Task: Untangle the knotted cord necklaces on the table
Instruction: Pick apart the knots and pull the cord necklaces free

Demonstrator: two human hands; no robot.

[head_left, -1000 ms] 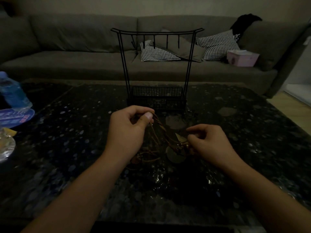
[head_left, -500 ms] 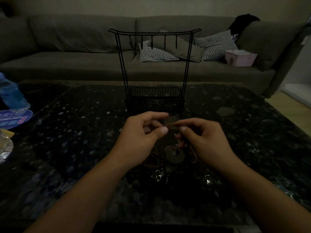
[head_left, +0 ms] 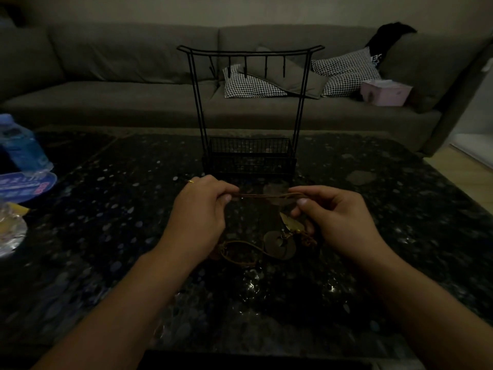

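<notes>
Both hands point(head_left: 197, 217) pinch taut brown cord necklaces point(head_left: 262, 195).

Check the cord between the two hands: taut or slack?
Taut. The cord runs in a straight, near-level line from the left hand to the right hand, both pinching it; the rest loops slack on the table below.

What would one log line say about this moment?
left hand: pinches cord | right hand: pinches cord | cord: stretched between hands | pendants: hanging below | table
</notes>
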